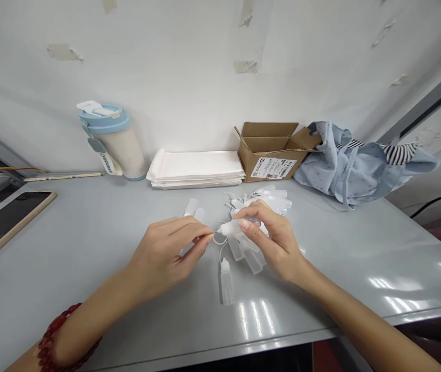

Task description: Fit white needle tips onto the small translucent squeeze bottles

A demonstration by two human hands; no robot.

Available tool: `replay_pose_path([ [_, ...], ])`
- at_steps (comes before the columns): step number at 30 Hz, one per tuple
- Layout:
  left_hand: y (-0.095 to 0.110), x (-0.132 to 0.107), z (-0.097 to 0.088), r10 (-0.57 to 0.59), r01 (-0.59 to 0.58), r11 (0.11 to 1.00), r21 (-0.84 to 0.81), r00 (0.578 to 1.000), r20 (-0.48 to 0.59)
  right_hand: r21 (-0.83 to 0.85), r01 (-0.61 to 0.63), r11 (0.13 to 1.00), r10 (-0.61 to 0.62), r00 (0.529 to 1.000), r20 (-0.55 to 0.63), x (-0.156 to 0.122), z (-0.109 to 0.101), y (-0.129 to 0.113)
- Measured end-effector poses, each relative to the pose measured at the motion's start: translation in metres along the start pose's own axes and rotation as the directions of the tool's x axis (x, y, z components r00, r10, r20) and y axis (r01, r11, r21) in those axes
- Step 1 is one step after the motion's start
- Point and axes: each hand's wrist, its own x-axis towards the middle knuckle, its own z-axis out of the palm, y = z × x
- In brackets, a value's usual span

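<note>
My right hand (272, 240) grips a small translucent plastic dropper bottle (233, 228) lying sideways, its tip toward the left. My left hand (170, 250) pinches at that tip with thumb and forefinger, on a small cap or its thin tether; which one I cannot make out. Both hands hover just above a grey table (89, 268). Under and behind my right hand lies a pile of several like bottles (261, 199). One bottle (226, 281) lies alone in front of the pile. Two more (193, 209) lie behind my left hand.
At the back stand a blue-lidded tumbler (114, 142), a stack of white sheets (197, 168), an open cardboard box (270, 152) and bunched light-blue cloth (356, 165). A phone (7, 217) lies at the far left. The table's front edge runs just below my forearms.
</note>
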Motion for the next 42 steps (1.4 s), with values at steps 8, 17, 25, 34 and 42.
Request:
replay_pose_path([
  [8, -0.002, 0.0, 0.001, -0.054, 0.055, 0.996, -0.066, 0.998, 0.021, 0.013, -0.055, 0.998, 0.055, 0.998, -0.044, 0.0, -0.001, 0.002],
  [17, -0.011, 0.003, -0.002, -0.17, 0.17, 0.984, 0.053, 0.985, 0.009, -0.084, -0.075, 0.994, 0.076, 0.997, 0.009, -0.001, 0.009, 0.002],
  [25, -0.041, 0.005, -0.008, -0.555, 0.474, 0.74, 0.478, 0.831, 0.036, -0.277, 0.01, 0.961, 0.092, 0.931, 0.352, -0.004, 0.005, -0.005],
  [34, -0.041, 0.002, -0.003, -0.574, 0.411, 0.755, 0.511, 0.791, 0.212, -0.522, 0.226, 0.823, 0.087, 0.857, 0.508, -0.011, 0.014, -0.011],
  [42, -0.035, 0.006, -0.006, -0.562, 0.406, 0.783, 0.472, 0.787, 0.256, -0.561, 0.376, 0.737, 0.13, 0.736, 0.664, -0.014, 0.025, -0.017],
])
